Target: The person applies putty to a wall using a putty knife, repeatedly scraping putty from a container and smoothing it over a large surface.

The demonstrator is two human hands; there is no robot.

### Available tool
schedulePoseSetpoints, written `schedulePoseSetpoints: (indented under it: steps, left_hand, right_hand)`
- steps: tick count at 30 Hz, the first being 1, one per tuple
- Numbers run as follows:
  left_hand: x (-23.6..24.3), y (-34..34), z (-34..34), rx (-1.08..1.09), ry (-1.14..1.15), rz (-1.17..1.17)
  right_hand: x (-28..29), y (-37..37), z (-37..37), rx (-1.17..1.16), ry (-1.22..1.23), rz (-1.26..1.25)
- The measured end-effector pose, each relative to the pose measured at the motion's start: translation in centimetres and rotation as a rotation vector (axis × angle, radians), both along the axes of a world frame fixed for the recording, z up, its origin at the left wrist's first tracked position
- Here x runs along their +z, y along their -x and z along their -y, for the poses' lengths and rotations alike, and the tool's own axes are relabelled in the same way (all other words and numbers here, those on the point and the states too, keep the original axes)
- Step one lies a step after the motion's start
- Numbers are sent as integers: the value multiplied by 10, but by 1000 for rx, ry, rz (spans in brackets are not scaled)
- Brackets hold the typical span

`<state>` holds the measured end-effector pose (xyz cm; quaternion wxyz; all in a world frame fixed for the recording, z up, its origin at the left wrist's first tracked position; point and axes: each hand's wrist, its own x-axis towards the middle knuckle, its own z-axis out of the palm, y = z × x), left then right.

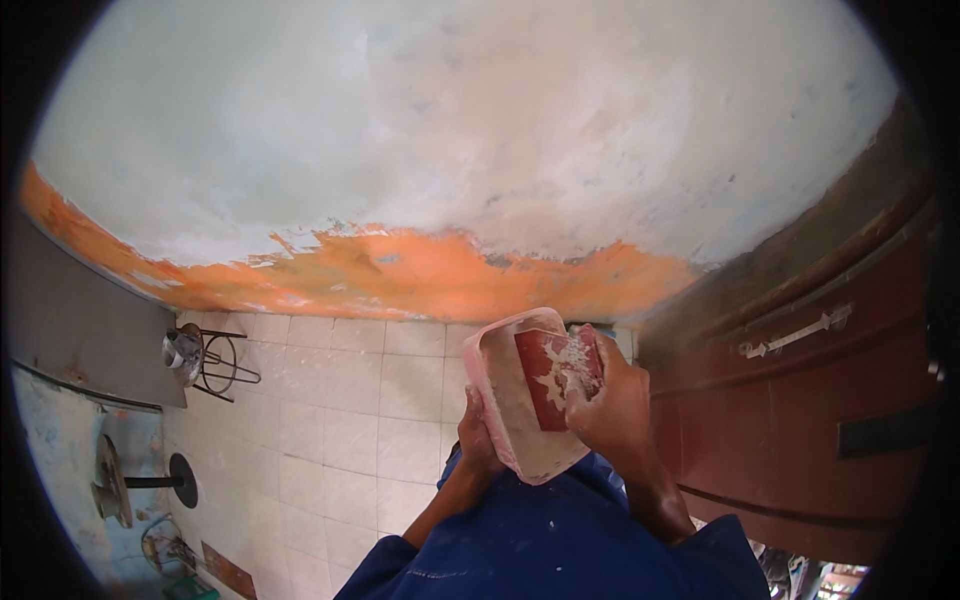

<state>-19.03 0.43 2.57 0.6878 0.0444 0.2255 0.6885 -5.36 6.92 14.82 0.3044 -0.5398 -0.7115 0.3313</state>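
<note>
In front of my body, my left hand [479, 436] grips the left side of a pink rectangular tub [480, 375] with rounded corners. The tub is tilted, and a greyish-beige paste coats its inside. Over its right part, my right hand [615, 408] is closed around a flat red putty spreader [541, 395]. Whitish paste is smeared across the spreader's face near my thumb. Its lower edge lies within the tub's outline; whether it touches the paste I cannot tell. My right fingers are partly hidden behind the spreader.
Ahead stands a wall [300, 130] with a pale, patchy coat above a ragged orange band [400, 275]. A reddish-brown door [770, 420] with a pale handle [797, 335] is at right. On the left, a metal-framed stool [232, 375] stands on the tiled floor [330, 425].
</note>
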Motion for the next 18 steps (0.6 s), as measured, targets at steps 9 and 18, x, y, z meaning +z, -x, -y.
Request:
schedulePoseSetpoints:
  steps: [9,18]
  left_hand:
    - [-5,-3,-1,-25,-27,47]
    - [-6,1,0,-92,24,92]
  right_hand:
    - [6,4,-3,19,-48,-11]
    - [54,-13,-14,226,-390,267]
